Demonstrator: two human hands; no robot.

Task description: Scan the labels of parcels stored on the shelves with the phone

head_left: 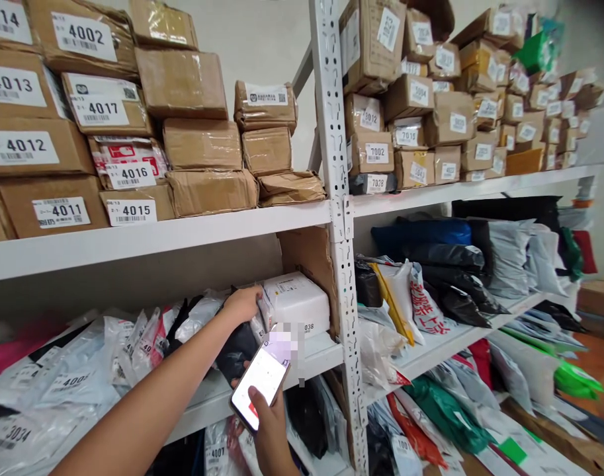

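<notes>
Two hands show, each on one thing; the right hand [270, 433], bottom centre of the frame, is closed around one smartphone [258, 385], fingers behind it and the thumb laid on the lit screen, whose upper end is blurred; the left hand [243, 303], on a bare arm coming in from the lower left, rests against the left end of one white box [296, 301] at the centre of the frame, its fingertips hidden between box and bags, so whether it clasps the box cannot be told; the box stands on the middle shelf [326, 350], against a brown cardboard divider [309, 254] beside the one perforated steel upright [331, 132]; a black bag [236, 352] lies just under the left wrist, between the two hands; pale poly mailers [73, 370] crowd the shelf to the left; three shelf levels show; on the top shelf [182, 233], upper left, stacked brown cartons [53, 208] carry eight readable labels, 4002 and 4011 to 4017 without 4010; right of the upright lie more labelled cartons [411, 99] above and dark and grey bags [431, 254] below.
</notes>
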